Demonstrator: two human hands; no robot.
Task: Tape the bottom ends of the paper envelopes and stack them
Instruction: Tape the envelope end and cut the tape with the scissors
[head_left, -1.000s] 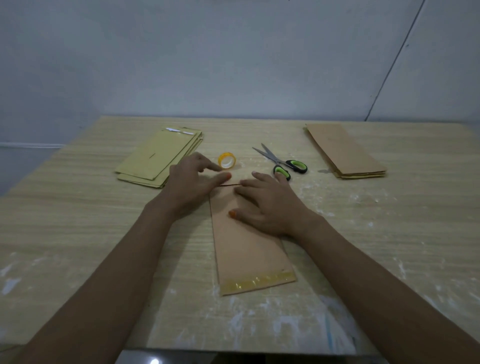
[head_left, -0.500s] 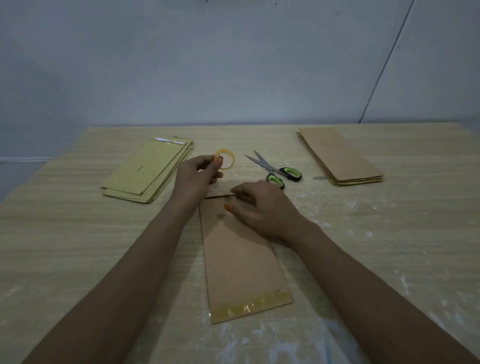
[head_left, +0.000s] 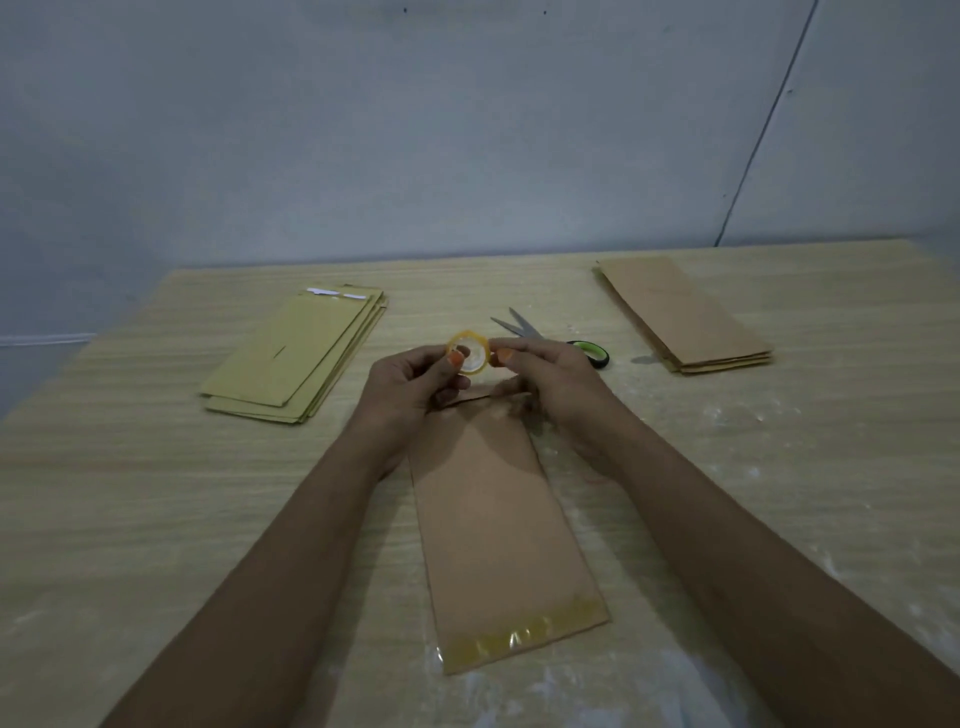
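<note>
A brown paper envelope (head_left: 498, 525) lies lengthwise on the table in front of me, with a strip of yellowish tape across its near end. Above its far end I hold a small roll of clear yellow tape (head_left: 469, 352) in the air. My left hand (head_left: 410, 387) grips the roll from the left with thumb and fingers. My right hand (head_left: 550, 382) pinches the roll's right edge with its fingertips. A stack of yellow-green envelopes (head_left: 296, 356) lies at the back left, and a stack of brown envelopes (head_left: 680, 317) at the back right.
Scissors (head_left: 540, 335) with black and green handles lie just behind my right hand, blades pointing to the back left. The wooden table (head_left: 130, 493) has white smears on its right and near parts. A grey wall stands behind the table.
My left hand picked the tape roll off the table and lifted it. My right hand left the envelope and came up to pinch the roll's right edge.
</note>
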